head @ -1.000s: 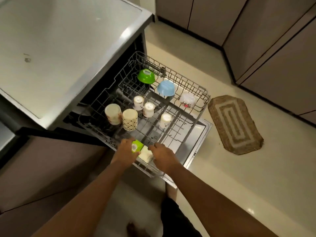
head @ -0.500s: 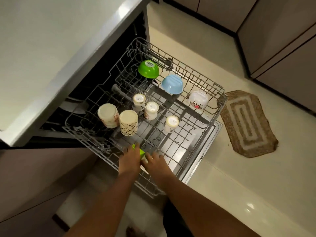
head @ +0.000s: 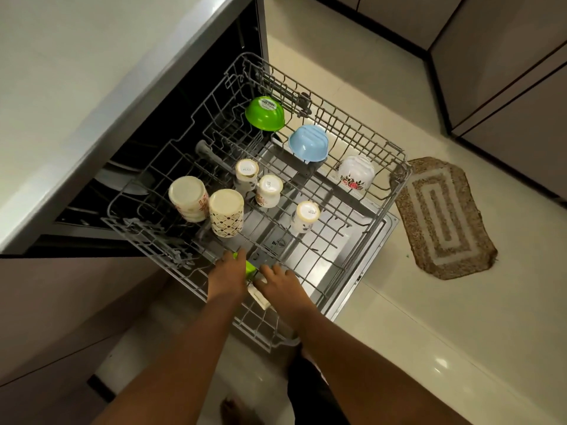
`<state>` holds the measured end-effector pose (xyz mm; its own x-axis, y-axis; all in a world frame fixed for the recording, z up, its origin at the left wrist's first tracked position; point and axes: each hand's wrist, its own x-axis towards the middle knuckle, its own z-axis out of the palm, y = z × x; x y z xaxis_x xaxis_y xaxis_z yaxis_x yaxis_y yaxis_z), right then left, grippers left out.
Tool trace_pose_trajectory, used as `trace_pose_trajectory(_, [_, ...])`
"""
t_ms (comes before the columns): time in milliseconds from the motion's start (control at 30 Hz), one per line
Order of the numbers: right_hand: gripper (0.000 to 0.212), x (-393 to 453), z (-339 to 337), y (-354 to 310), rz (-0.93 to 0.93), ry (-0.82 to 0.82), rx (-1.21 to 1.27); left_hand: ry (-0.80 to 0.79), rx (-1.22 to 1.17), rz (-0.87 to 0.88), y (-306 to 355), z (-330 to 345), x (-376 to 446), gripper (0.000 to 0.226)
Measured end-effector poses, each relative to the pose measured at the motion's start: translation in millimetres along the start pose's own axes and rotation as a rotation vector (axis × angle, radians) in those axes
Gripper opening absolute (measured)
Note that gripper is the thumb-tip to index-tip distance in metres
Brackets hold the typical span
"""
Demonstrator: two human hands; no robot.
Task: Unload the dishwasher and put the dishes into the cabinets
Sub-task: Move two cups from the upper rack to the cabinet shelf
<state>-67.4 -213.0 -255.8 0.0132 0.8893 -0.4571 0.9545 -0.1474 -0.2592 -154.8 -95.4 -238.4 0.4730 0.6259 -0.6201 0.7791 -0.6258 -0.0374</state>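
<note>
Cream floor [head: 383, 348], woven mat [head: 445, 219]

Home kitchen: countertop [head: 76, 72], open dishwasher rack [head: 352, 139], cabinets [head: 506, 72], floor mat [head: 445, 219].

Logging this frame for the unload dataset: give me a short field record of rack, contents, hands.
rack: upper dishwasher rack pulled out over the open door
bowls: green bowl, blue bowl, floral white bowl, all upside down along the far side
cups: two large patterned cups, three small white cups, all upside down
left hand: left hand on a green item at the near edge
right hand: right hand beside a cream item; grip unclear
floor: woven mat right of the door
</note>
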Motion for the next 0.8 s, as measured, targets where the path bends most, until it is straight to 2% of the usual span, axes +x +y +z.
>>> trace_pose_trajectory(167, [0.068,-13.4,-6.0,12.6,0.038,0.022,0.098,0.149,-0.049,0.003,-1.6,-5.4,-13.9,0.070])
trace_pose_trajectory(400, [0.075,-54.4,-32.0,16.8,0.196,0.126,0.239,0.340,-0.188,0.110,-12.5,-27.5,-63.1,0.072])
trace_pose_trajectory(600, [0.074,-105.6,-68.6,-30.9,0.277,0.275,0.252,0.393,-0.230,0.170,-28.6,-58.1,-127.3,0.076])
trace_pose_trajectory(800, [0.066,-143.2,-107.8,-105.2,0.300,0.407,0.250,0.441,-0.338,0.111,-74.1,-77.6,-197.9,0.085])
